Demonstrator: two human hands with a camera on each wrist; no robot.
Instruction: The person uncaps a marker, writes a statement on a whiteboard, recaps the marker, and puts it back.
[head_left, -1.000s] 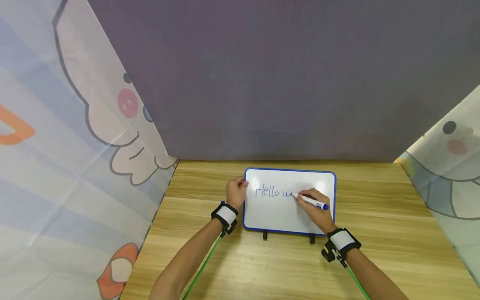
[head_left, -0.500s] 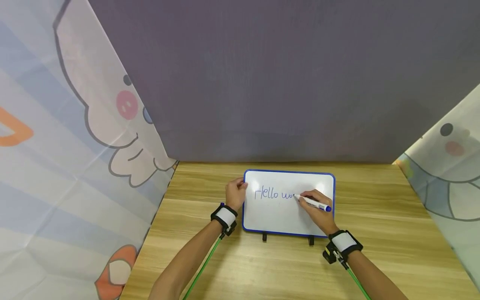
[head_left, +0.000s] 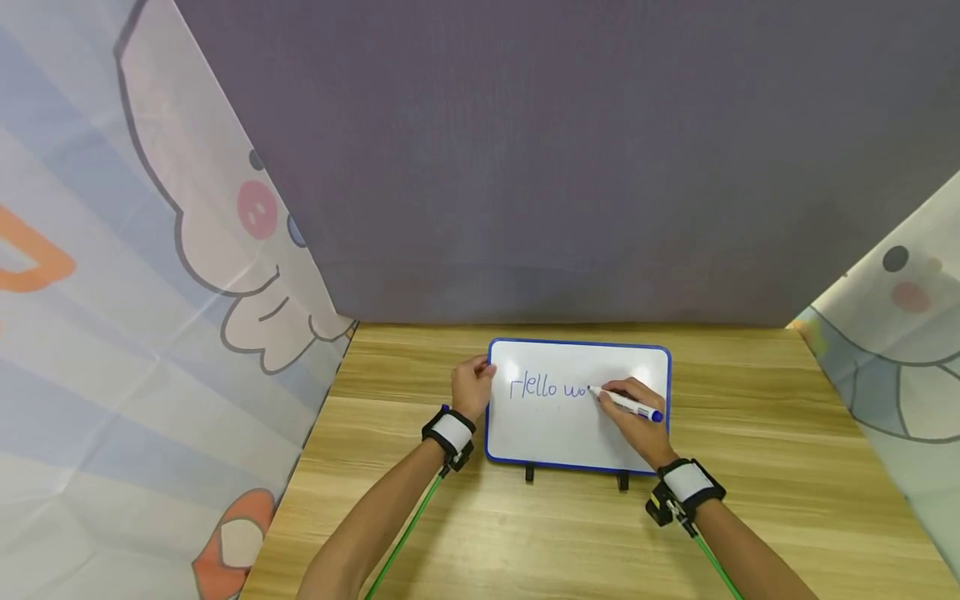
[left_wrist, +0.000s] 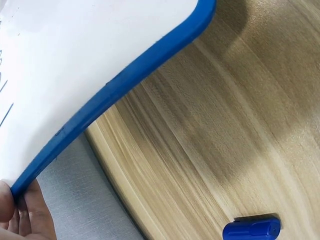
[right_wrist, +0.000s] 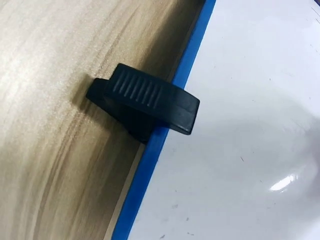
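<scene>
A small whiteboard [head_left: 555,433] with a blue frame stands tilted on the table, bearing "Hello wo" in blue handwriting [head_left: 534,385]. At its left edge my left hand [head_left: 472,390] pinches the frame, thumb on the front and fingers behind; the left wrist view shows the thumb [left_wrist: 5,202] at the blue rim. My right hand [head_left: 636,421] grips a white marker [head_left: 626,403] with a blue end, its tip at the board just right of the "o". In the right wrist view the board's lower edge fills the middle, and the marker is out of sight.
Two black feet [head_left: 529,472] hold the board's lower edge; one foot [right_wrist: 150,100] appears close up in the right wrist view. A blue marker cap [left_wrist: 251,230] lies on the wooden table [head_left: 525,542] left of the board. A grey panel [head_left: 562,167] rises behind.
The marker tip has moved slightly right, and the "o" after the "w" now shows on the board. My left hand keeps its hold on the frame.
</scene>
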